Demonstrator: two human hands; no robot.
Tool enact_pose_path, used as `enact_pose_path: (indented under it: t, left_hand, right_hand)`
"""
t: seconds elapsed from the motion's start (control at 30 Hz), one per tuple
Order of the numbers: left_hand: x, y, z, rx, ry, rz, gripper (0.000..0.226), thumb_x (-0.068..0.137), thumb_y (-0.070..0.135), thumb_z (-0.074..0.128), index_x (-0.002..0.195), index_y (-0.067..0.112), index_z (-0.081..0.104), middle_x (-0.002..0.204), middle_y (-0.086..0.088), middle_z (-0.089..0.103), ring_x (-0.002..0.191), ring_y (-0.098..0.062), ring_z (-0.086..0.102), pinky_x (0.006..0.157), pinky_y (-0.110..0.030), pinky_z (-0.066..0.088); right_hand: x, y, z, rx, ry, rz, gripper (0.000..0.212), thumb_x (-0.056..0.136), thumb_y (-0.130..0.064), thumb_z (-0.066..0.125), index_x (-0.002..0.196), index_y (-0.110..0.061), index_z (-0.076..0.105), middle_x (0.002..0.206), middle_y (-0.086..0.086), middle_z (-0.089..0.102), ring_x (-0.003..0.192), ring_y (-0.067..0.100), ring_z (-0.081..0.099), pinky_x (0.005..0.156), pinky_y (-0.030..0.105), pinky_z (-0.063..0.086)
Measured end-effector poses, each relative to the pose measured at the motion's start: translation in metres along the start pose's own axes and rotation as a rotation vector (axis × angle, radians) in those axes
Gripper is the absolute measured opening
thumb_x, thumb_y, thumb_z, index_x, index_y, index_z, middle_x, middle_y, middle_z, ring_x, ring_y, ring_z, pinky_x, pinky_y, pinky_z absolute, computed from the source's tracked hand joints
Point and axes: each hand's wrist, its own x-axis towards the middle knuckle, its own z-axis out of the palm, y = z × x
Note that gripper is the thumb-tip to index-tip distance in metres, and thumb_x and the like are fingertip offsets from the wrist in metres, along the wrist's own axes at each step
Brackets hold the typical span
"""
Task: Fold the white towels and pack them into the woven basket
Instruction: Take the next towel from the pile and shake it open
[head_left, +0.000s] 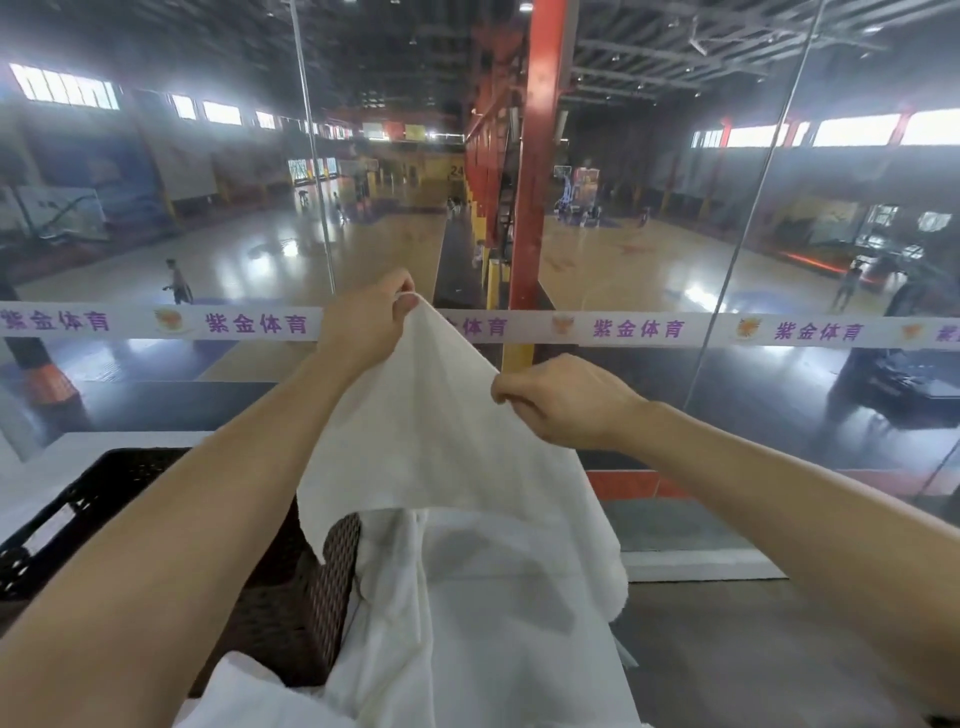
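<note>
White towel (447, 447) hangs in the head view between both raised hands. The left hand (363, 322) pinches its top corner with curled fingers, and the right hand (566, 402), lower and to the right, pinches the sloping edge. The towel's lower part drapes onto a heap of white cloth (493, 623) just beside the dark woven basket (332, 571). The left forearm hides much of the basket, and its contents cannot be made out. A white strip (649, 328) across the glass wall behind repeats "紫金体育" in purple. A far wall shows "24".
</note>
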Motion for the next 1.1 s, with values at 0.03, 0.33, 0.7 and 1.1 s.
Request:
enact_pose_path:
  t: [0.03, 0.33, 0.7, 1.1]
  left_hand:
    - [0.006, 0.005, -0.005, 0.01, 0.008, 0.03, 0.025, 0.114, 0.044, 0.044, 0.116, 0.026, 0.059, 0.093, -0.001, 0.069, 0.081, -0.027, 0.059, 0.069, -0.036, 0.034]
    - [0.019, 0.022, -0.024, -0.066, -0.007, 0.09, 0.016, 0.11, 0.036, 0.058, 0.115, 0.023, 0.065, 0.107, -0.005, 0.075, 0.09, -0.025, 0.061, 0.073, -0.034, 0.037]
    - [-0.028, -0.012, 0.017, -0.234, -0.247, -0.105, 0.044, 0.096, -0.005, 0.054, 0.088, 0.025, 0.085, 0.104, 0.006, 0.076, 0.096, -0.015, 0.066, 0.095, -0.035, 0.055]
    - [-0.084, 0.02, 0.041, -0.393, -0.182, -0.164, 0.062, 0.082, 0.079, 0.069, 0.114, 0.028, 0.079, 0.114, 0.013, 0.064, 0.104, -0.009, 0.062, 0.09, -0.033, 0.051]
  right_hand:
    - [0.0, -0.006, 0.0, -0.035, -0.02, -0.051, 0.028, 0.11, -0.026, 0.045, 0.131, -0.026, 0.063, 0.096, -0.005, 0.07, 0.074, 0.015, 0.059, 0.062, 0.014, 0.029]
    - [0.024, 0.005, 0.001, -0.434, 0.125, -0.437, 0.019, 0.088, -0.025, 0.087, 0.105, -0.02, 0.082, 0.132, 0.005, 0.063, 0.136, 0.032, 0.051, 0.11, 0.046, 0.041]
    - [0.06, -0.006, -0.003, -0.39, 0.153, -0.206, 0.008, 0.095, -0.031, 0.077, 0.095, -0.023, 0.079, 0.08, 0.004, 0.072, 0.089, 0.034, 0.065, 0.107, 0.056, 0.045]
    - [0.076, 0.004, -0.011, -0.567, 0.098, 0.049, 0.008, 0.1, -0.02, 0.067, 0.105, -0.02, 0.071, 0.091, 0.006, 0.068, 0.095, 0.03, 0.058, 0.111, 0.054, 0.031]
